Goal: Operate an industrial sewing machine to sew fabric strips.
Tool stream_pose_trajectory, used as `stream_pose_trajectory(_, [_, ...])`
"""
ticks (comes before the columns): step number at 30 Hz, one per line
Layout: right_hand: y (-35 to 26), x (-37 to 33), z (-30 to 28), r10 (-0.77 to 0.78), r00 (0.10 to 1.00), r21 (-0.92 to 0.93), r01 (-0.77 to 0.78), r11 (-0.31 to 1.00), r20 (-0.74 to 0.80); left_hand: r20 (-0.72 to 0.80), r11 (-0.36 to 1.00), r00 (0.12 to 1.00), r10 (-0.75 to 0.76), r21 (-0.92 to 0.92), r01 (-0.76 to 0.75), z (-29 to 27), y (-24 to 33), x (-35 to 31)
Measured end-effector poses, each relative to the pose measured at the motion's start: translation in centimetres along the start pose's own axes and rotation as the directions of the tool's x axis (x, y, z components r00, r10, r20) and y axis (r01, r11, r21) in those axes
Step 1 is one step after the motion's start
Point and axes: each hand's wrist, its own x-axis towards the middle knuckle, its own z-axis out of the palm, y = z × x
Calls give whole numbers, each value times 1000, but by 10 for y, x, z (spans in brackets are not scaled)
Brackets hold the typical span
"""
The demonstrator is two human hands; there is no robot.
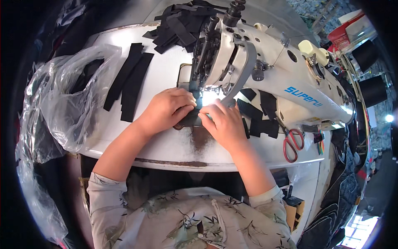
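Observation:
Both hands meet at the lit needle area of a white sewing machine (265,68). My left hand (166,108) is closed, thumb and fingertips pinched together just left of the needle. On the other side my right hand (224,124) pinches too, its fingertips almost touching those of the left. Between them shows a bit of dark fabric (197,113), mostly covered by the fingers; its shape cannot be made out. Bright lamp glare hides the needle and presser foot. Several short black fabric pieces (263,126) lie beside my right hand, under the machine arm.
Two long black strips (134,83) lie left of my left hand, with a clear plastic bag (68,112) beyond. Behind the machine head is a heap of black strips (178,27). Red-handled scissors (292,145) rest at the right, near the white table's (153,145) front edge.

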Motion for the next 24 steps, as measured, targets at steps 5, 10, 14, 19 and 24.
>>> stream_pose_trajectory(5, [4, -4, 12, 155, 982, 23, -158, 987, 107, -26, 998, 998, -65, 16, 65, 3, 1, 1])
stream_pose_trajectory(10, [-1, 6, 15, 301, 940, 88, -317, 944, 161, -25, 986, 997, 74, 151, -69, 1, 8, 0])
stream_pose_trajectory(14, [-5, 12, 7, 402, 873, 111, -444, 889, 276, -52, 966, 992, 111, 239, -96, 9, 12, -1])
stream_pose_trajectory(19, [-4, 11, 6, 368, 898, 131, -406, 905, 242, -17, 885, 982, 189, 436, -163, 16, 16, -3])
stream_pose_trajectory(24, [-3, 13, 3, 363, 888, 105, -404, 909, 283, 31, 920, 998, 52, 388, -60, 8, 21, -1])
